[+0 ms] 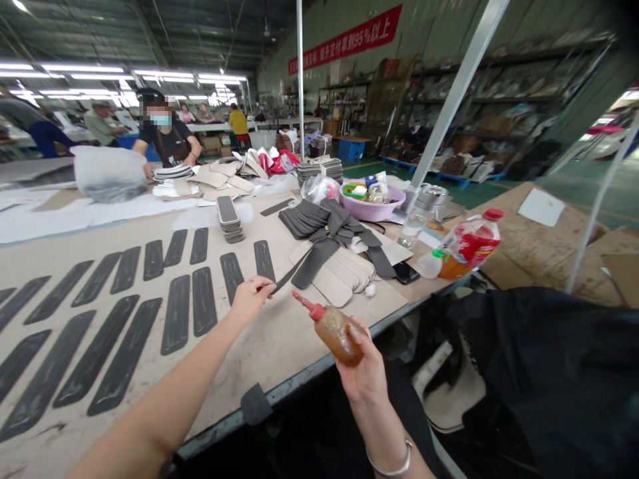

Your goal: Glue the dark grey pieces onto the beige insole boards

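My left hand [253, 299] pinches the end of a dark grey strip [294, 269] above the table, beside the laid-out pieces. In my right hand [367, 372], fingers wrap round a bottle of amber glue [337, 332] with a red nozzle, tilted up and to the left over the table edge. Several dark grey pieces with shiny streaks [124, 356] lie in rows on the left. Beyond my hands are a pile of dark pieces [304, 218] and a fanned stack of beige pieces [342, 273].
A small stack [229, 219] stands behind the rows. Right of the piles are a purple basin [372, 209], a phone [405, 273] and a large red-capped bottle [472, 243]. A metal post [449, 106] rises there. A masked person [170, 136] works across the table.
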Demonstrator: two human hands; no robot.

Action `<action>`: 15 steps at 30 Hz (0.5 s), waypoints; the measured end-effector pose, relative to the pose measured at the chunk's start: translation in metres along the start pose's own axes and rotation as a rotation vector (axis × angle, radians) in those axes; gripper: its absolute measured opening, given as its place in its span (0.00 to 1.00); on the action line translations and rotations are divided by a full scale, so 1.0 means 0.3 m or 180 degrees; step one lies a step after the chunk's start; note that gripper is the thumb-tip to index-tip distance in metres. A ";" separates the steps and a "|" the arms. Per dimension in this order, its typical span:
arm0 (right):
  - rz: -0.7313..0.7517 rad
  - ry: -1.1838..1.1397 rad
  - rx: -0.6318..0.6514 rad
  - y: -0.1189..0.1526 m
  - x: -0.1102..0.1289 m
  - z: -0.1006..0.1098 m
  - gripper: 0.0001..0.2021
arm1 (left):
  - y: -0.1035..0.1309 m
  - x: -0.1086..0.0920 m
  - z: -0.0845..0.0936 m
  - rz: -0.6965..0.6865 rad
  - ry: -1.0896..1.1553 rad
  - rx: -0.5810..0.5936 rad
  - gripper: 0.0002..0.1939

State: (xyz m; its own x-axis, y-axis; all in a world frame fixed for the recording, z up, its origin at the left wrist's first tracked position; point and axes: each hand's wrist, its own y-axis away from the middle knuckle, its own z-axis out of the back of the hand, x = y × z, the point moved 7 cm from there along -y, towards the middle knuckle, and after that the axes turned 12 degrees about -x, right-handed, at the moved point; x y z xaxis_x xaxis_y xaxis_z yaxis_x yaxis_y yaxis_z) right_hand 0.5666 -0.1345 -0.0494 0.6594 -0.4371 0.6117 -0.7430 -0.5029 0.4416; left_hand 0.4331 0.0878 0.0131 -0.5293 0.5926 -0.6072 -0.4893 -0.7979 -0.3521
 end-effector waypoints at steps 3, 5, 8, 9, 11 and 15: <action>-0.0034 -0.0044 0.0044 0.011 0.003 -0.010 0.16 | 0.140 0.016 0.091 -0.0245 -0.0056 0.0030 0.14; -0.0032 0.0049 0.0117 0.023 0.002 -0.020 0.18 | 0.254 0.029 0.151 -0.0698 -0.0294 0.0054 0.14; 0.0053 0.0353 0.0253 0.048 -0.015 -0.036 0.19 | 0.421 0.080 0.213 -0.1055 -0.0710 0.0047 0.15; 0.0120 0.0491 0.0317 0.059 -0.025 -0.041 0.20 | 0.465 0.100 0.226 -0.1058 -0.0823 0.0004 0.15; 0.0352 0.0852 0.0498 0.085 -0.049 -0.056 0.20 | 0.532 0.127 0.244 -0.1015 -0.0989 -0.0151 0.14; 0.1137 0.1685 0.1027 0.153 -0.101 -0.100 0.18 | 0.595 0.117 0.246 -0.1162 -0.1050 -0.0438 0.13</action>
State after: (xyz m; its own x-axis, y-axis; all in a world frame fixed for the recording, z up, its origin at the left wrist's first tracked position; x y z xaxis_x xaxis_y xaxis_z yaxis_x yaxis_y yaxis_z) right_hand 0.5091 -0.1221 -0.0279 0.1772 -0.2368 0.9552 -0.7783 -0.6278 -0.0112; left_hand 0.2760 -0.0257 -0.0187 -0.5424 0.8212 -0.1776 -0.5992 -0.5262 -0.6034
